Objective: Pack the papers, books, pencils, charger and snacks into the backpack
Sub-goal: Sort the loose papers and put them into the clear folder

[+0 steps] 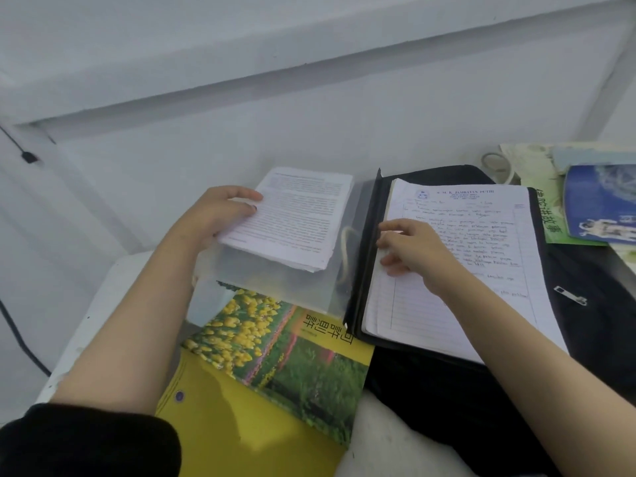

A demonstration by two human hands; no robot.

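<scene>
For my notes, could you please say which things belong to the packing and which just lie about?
Job: printed paper stack in left hand; handwritten lined sheets under right hand; black fabric backpack; yellow flower-cover book; green booklet; blue astronaut book.
Lying about: black wall cable; translucent plastic folder.

A white surface (385, 438) is carrying a spread of school things. A black backpack (592, 332) is lying flat at three o'clock. A yellow book (275, 373) with a flower-field cover is lying at six o'clock, touching the bag's edge. A translucent plastic folder (275, 284) is sitting at the centre, overlapping the book's far corner. At one o'clock, a green book (550, 215) and a coiled white cable (497, 166) are resting.
</scene>
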